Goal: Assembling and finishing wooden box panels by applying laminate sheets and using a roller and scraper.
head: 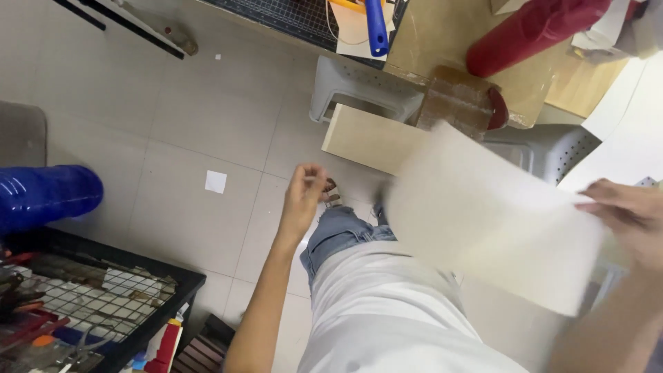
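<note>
A large pale sheet point(483, 214) is held by its far edge in the right hand point(625, 217), the fingers pinched together on it, above a grey tiled floor point(179, 138). The sheet is blurred and tilted, and it hangs in the air in front of the person's lap, partly covering a white perforated stool point(552, 148) beyond it. The left hand point(304, 197) is raised to the left of the sheet, well apart from it, with fingertips drawn together; whether anything small is pinched between them cannot be told. A flat beige board point(369, 138) is seen just behind the sheet's upper left corner, resting against a second white stool point(352, 86). Further behind the sheet, a brown panel point(456, 103) and a dark red roll point(532, 31) are seen on a worktop. A blue handle point(376, 27) lies on a cutting mat point(290, 17), further back and left of the sheet. Far to the left of the sheet, a shiny blue roll point(45, 197) is seen above a black wire rack point(103, 304) of tools. A small white paper scrap point(215, 182) lies on the floor, left of the left hand.
</note>
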